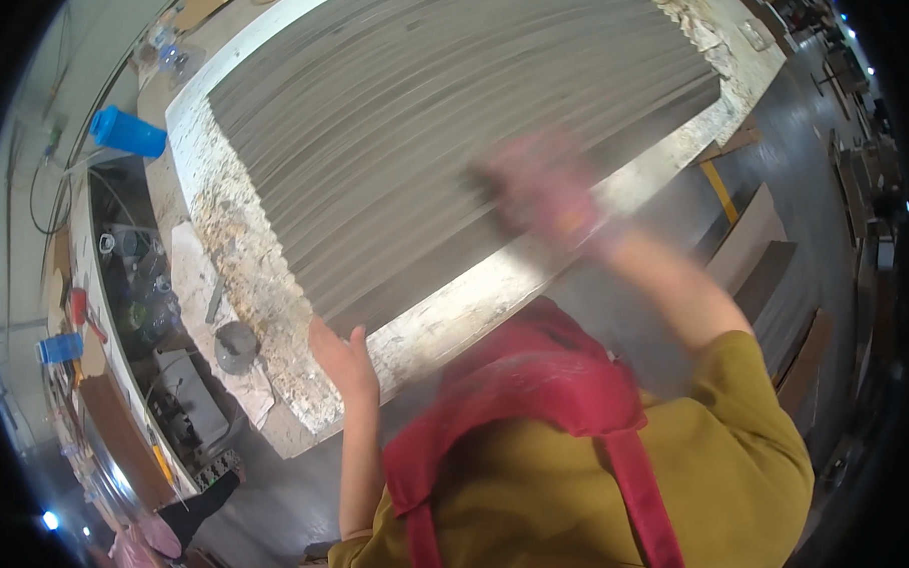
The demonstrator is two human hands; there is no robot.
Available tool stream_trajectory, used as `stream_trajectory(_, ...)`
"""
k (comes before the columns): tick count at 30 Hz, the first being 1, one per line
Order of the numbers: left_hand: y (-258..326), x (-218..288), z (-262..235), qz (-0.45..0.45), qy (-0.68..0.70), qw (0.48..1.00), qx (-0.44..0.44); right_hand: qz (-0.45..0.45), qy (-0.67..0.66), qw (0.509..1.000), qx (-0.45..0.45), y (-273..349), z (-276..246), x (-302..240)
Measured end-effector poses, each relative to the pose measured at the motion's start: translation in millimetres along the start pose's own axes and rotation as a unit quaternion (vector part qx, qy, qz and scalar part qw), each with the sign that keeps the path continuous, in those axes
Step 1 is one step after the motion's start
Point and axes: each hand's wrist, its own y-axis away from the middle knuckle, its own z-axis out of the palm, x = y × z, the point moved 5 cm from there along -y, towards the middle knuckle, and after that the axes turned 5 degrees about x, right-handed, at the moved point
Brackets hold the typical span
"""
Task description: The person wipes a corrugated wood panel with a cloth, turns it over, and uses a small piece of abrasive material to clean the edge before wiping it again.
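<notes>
A large grey-brown panel with wavy, ridged streaks lies on a white board, whose left margin is crusted with pale residue. My left hand, bare, rests on the board's near left corner beside the panel. Its thumb stands apart from the other fingers, and nothing shows in it. Over the panel's near edge, right of centre, my right hand is in a pinkish-red glove. Motion smears its fingers and a dark patch beside them, so whether it holds anything is unclear.
Left of the board stand a blue cup and a round dark grey lump on crumpled white material. Clear plastic bottles are at the far left. A shelf below holds a grey box. Boards lean at the right.
</notes>
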Motion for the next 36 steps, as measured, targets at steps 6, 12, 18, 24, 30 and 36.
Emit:
stream_trajectory(6, -2.2, 20.3, -6.3, -0.005, 0.043, 0.999, -0.007, 0.081, -0.121, 0.988, -0.051, 60.2, 60.8, 112.6)
stream_trajectory(12, 12.7, 57.0, -14.6, 0.024, -0.065, 0.990, 0.126, 0.111, -0.020, 0.993, -0.028, 38.5, 7.9, 206.8)
stream_trajectory(18, 17.6, 202.5, 50.4, 0.256, -0.023, 0.965, -0.046, -0.037, -0.161, 0.950, -0.266, 37.7, 48.1, 100.2)
stream_trajectory(24, 20.0, 215.9, 88.3, 0.184, -0.050, 0.980, 0.052, 0.295, 0.091, 0.948, -0.084, 73.2, -35.2, 413.7)
stream_trajectory(30, 22.5, 223.3, 96.2, 0.179, -0.087, 0.978, 0.055, -0.053, 0.200, 0.967, 0.151, 54.2, -25.3, 272.0)
stream_trajectory(36, 27.3, 221.8, 91.3, 0.178, -0.096, 0.978, 0.056, 0.033, 0.092, 0.994, -0.042, 88.7, -33.2, 318.2)
